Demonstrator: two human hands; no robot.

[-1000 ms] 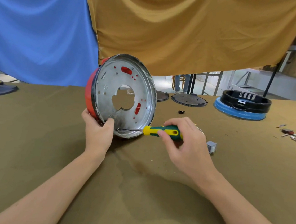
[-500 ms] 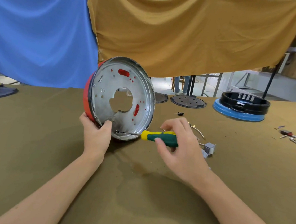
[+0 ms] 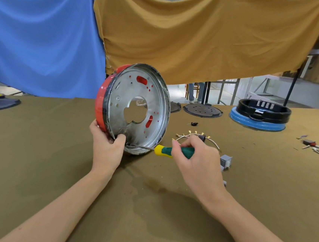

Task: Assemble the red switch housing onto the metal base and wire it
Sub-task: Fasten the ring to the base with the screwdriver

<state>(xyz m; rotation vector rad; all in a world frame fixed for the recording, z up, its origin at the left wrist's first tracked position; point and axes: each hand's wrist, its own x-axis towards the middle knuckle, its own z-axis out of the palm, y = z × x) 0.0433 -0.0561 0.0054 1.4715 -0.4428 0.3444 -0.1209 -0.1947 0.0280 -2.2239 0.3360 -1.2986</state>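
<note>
We drive a screw into a metal base stood on edge at frame centre.

Our right hand curls round the green-and-yellow screwdriver, tip low inside the metal base. Our left hand grips the lower rim, thumb beside the tip, likely to steady it. The red housing backs the base. Wire leads lie on the table right of centre.

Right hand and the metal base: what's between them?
Head view: only the screwdriver, held by the right hand, its shaft reaching the metal base.
</note>
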